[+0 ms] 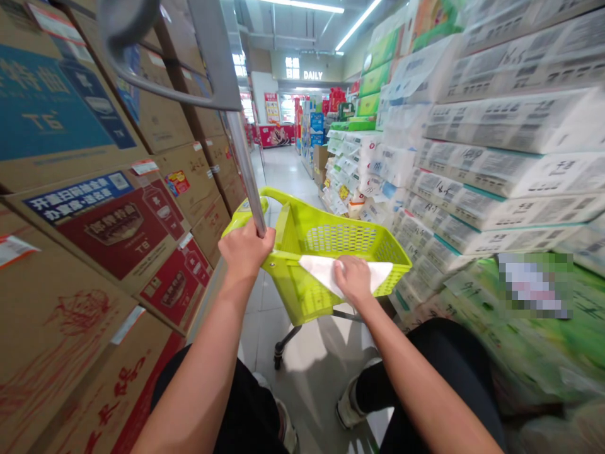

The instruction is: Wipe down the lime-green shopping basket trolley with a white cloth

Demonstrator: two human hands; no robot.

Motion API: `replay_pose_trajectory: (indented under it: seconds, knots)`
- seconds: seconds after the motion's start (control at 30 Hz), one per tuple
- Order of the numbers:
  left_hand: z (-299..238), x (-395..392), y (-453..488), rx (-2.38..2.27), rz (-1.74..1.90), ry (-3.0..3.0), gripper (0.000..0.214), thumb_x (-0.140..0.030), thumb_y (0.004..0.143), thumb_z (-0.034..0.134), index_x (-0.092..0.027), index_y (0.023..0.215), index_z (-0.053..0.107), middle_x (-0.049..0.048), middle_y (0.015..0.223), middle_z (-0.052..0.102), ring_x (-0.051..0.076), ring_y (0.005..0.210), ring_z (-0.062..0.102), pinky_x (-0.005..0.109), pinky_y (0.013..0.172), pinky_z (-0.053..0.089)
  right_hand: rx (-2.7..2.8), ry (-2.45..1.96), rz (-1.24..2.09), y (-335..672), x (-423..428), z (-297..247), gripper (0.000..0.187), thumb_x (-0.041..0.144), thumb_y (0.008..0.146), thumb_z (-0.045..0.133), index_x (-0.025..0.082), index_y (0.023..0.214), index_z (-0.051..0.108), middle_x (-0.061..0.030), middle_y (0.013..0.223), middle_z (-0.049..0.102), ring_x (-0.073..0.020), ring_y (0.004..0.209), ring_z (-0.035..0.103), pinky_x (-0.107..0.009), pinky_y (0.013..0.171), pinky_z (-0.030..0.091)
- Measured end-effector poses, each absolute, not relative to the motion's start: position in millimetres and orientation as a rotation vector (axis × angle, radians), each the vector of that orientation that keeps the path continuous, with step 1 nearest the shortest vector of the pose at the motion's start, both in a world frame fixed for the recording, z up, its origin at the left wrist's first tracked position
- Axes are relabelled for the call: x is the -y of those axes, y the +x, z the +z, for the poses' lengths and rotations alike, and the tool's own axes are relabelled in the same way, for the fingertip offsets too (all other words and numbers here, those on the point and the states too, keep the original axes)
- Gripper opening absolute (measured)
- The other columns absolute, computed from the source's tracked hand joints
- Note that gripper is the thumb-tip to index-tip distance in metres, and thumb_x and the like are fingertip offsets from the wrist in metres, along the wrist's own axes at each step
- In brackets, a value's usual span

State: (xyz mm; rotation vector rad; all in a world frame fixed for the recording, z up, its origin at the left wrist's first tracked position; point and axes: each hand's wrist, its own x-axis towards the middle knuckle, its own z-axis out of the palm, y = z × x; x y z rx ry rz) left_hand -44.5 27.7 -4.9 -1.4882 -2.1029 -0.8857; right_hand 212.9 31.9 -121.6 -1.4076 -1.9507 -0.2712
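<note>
A lime-green shopping cart with a perforated basket stands in front of me on the aisle floor. My left hand is closed around the grey metal pole that rises at the cart's left end. On the basket's near rim lies a white cloth, hanging partly down the outside. My right hand presses on this cloth against the rim, its fingers curled over it. A grey plastic handle, blurred at its left, sits at the top of the pole.
Stacked cardboard cartons line the left side closely. Tall piles of white paper packs rise at the right, with green packs lower down. A cart wheel stands near my feet. The tiled aisle runs ahead toward other shelves.
</note>
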Motion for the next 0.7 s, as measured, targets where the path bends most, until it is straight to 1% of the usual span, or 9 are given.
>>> replay_pose_trajectory:
  seconds: [0.13, 0.2, 0.3, 0.37, 0.47, 0.53, 0.63, 0.7]
  knots:
    - [-4.8, -27.0, -51.9, 2.097, -0.897, -1.500, 0.037, -0.047, 0.083, 0.045, -0.020, 0.084, 0.071, 0.0110, 0.073, 0.066, 0.028, 0.078, 0.064, 0.035, 0.068, 0.040, 1.848, -1.676, -0.432, 315.7, -44.3, -146.5, 0.038, 0.034, 0.094, 0.038, 0.017, 0.074, 0.065, -0.0109, 0.073, 0.065, -0.0235, 0.074, 0.057, -0.035, 0.073, 0.034]
    - [-5.3, -27.1, -48.1, 2.102, -0.905, -1.500, 0.037, -0.046, 0.083, 0.045, -0.020, 0.084, 0.071, 0.0113, 0.074, 0.065, 0.029, 0.079, 0.063, 0.035, 0.069, 0.040, 1.700, -1.808, -0.490, 336.5, -49.2, -149.8, 0.039, 0.033, 0.093, 0.038, 0.015, 0.074, 0.067, -0.0135, 0.073, 0.066, -0.0242, 0.071, 0.056, -0.036, 0.071, 0.033]
    - [-7.0, -28.6, -35.9, 2.095, -0.912, -1.514, 0.037, -0.046, 0.084, 0.044, -0.019, 0.084, 0.070, 0.0118, 0.074, 0.066, 0.029, 0.078, 0.064, 0.035, 0.069, 0.040, 1.600, -1.823, -0.477, 302.5, -49.3, -141.0, 0.040, 0.033, 0.092, 0.039, 0.013, 0.077, 0.070, -0.0151, 0.074, 0.067, -0.0244, 0.070, 0.056, -0.036, 0.071, 0.033]
    - [-8.3, -29.5, -27.1, 2.079, -0.910, -1.519, 0.039, -0.047, 0.085, 0.043, -0.018, 0.084, 0.070, 0.0119, 0.073, 0.066, 0.028, 0.077, 0.064, 0.035, 0.068, 0.039, 1.722, -1.667, -0.399, 245.1, -43.5, -128.5, 0.037, 0.032, 0.092, 0.040, 0.014, 0.078, 0.069, -0.0127, 0.076, 0.068, -0.0229, 0.072, 0.056, -0.035, 0.074, 0.034]
    - [-9.1, -29.3, -21.3, 2.062, -0.910, -1.510, 0.039, -0.047, 0.086, 0.042, -0.018, 0.083, 0.069, 0.0119, 0.072, 0.066, 0.029, 0.075, 0.064, 0.035, 0.067, 0.038, 1.812, -1.478, -0.308, 156.3, -30.4, -109.1, 0.031, 0.034, 0.095, 0.040, 0.018, 0.086, 0.065, -0.0080, 0.085, 0.067, -0.0227, 0.083, 0.055, -0.034, 0.079, 0.033]
    - [-8.0, -28.0, -26.6, 2.065, -0.906, -1.505, 0.038, -0.046, 0.085, 0.043, -0.018, 0.083, 0.069, 0.0121, 0.072, 0.066, 0.029, 0.075, 0.064, 0.035, 0.066, 0.037, 1.868, -1.401, -0.284, 126.2, -22.6, -102.6, 0.031, 0.034, 0.097, 0.037, 0.019, 0.091, 0.063, -0.0068, 0.088, 0.065, -0.0225, 0.088, 0.053, -0.034, 0.081, 0.032]
    - [-4.5, -25.8, -47.9, 2.084, -0.913, -1.501, 0.037, -0.047, 0.083, 0.045, -0.018, 0.083, 0.069, 0.0127, 0.073, 0.067, 0.030, 0.077, 0.064, 0.035, 0.066, 0.036, 2.020, -1.311, -0.310, 145.4, -15.8, -109.2, 0.031, 0.036, 0.098, 0.035, 0.018, 0.096, 0.060, -0.0069, 0.090, 0.062, -0.0221, 0.088, 0.051, -0.033, 0.082, 0.031]
    - [-2.7, -24.5, -66.4, 2.093, -0.948, -1.485, 0.037, -0.047, 0.082, 0.047, -0.017, 0.083, 0.069, 0.0129, 0.074, 0.067, 0.029, 0.078, 0.064, 0.034, 0.066, 0.036, 2.061, -1.365, -0.386, 189.7, -13.7, -122.6, 0.032, 0.037, 0.097, 0.035, 0.018, 0.093, 0.059, -0.0075, 0.087, 0.061, -0.0224, 0.086, 0.049, -0.034, 0.081, 0.031]
